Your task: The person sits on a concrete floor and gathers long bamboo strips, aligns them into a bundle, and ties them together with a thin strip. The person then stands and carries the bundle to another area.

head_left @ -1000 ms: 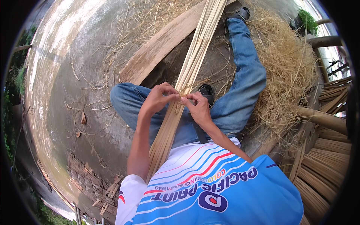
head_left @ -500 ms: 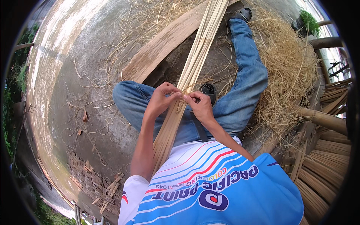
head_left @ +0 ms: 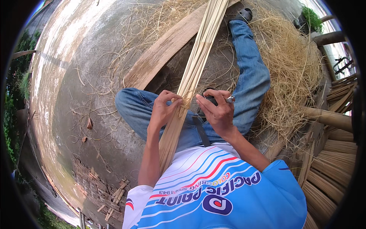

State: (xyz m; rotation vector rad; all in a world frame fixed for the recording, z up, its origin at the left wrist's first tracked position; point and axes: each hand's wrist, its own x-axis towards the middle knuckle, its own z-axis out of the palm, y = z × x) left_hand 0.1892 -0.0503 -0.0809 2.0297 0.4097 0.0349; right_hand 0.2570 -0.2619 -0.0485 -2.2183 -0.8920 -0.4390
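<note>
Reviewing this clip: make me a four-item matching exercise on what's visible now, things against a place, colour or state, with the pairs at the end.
Column one
1. Bundle of strips
2. Wooden plank
3. Heap of thin shavings
4. Right hand

Column two
A. Golden, on the ground to the right of the jeans
B. Raised, with something small and silvery at its fingers
C. Pale, slanting across the lap
D. Brown, mostly left of the strips

Pairs: 1-C; 2-D; 3-A; 4-B
</note>
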